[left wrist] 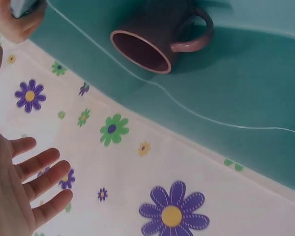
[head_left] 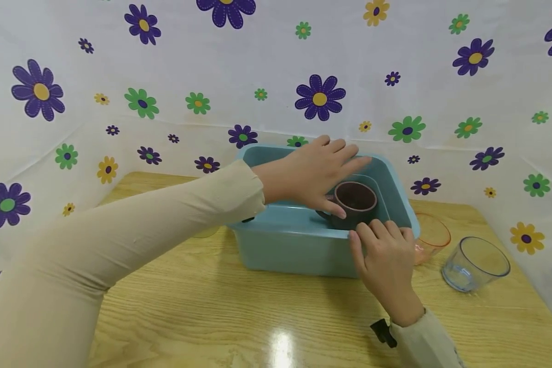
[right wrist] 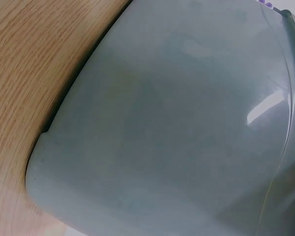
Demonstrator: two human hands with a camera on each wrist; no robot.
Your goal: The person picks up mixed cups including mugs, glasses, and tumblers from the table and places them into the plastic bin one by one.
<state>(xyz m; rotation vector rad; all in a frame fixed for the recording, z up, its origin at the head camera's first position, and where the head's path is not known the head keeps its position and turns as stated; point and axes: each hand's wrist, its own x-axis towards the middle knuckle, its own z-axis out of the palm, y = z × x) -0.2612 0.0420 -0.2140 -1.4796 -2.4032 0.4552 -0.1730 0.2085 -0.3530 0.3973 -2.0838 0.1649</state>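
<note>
A light blue plastic bin (head_left: pixel 299 250) stands on the table, with a dark mug (head_left: pixel 349 217) inside near its right end. In the left wrist view the mug (left wrist: pixel 152 39) shows a pinkish rim and handle. Above the bin my left hand (head_left: pixel 322 168) reaches across, fingers spread and holding nothing; its thumb overlaps the mug in the head view. My right hand (head_left: pixel 386 255) grips the bin's front rim near the right corner, fingers curled over the edge. The right wrist view is mostly filled by the bin's outer wall (right wrist: pixel 152 123).
An orange-rimmed clear glass (head_left: pixel 432 237) stands just right of the bin, with a blue-tinted glass (head_left: pixel 474 266) beyond it. Part of another clear object (head_left: pixel 207 232) shows under the left forearm. A flower-print cloth (head_left: pixel 257 61) hangs behind the wooden table (head_left: pixel 188 306).
</note>
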